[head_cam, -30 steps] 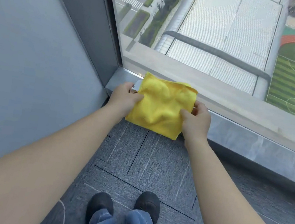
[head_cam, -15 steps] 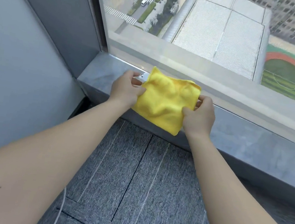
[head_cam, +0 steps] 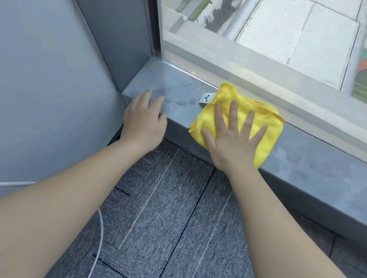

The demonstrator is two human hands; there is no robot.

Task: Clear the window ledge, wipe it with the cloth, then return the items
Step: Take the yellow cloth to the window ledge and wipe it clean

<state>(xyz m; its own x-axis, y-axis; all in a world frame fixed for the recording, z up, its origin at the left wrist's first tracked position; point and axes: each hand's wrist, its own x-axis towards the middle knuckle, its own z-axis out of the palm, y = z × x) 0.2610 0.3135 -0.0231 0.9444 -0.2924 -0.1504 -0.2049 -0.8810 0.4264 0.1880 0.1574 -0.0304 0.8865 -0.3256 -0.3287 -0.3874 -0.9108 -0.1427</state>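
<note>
A folded yellow cloth with a white label lies flat on the grey stone window ledge. My right hand presses down on the cloth with the fingers spread. My left hand rests open on the ledge's left end near the corner, apart from the cloth. A few damp marks show on the ledge between the two hands. No other items stand on the visible part of the ledge.
The window glass rises right behind the ledge. A grey wall closes the left side. Grey carpet tiles cover the floor below, with a white cable running along the wall.
Both hands held the cloth up in front of the ledge; now it lies flat on the ledge under my right palm. My left hand let go and moved left onto the ledge.
</note>
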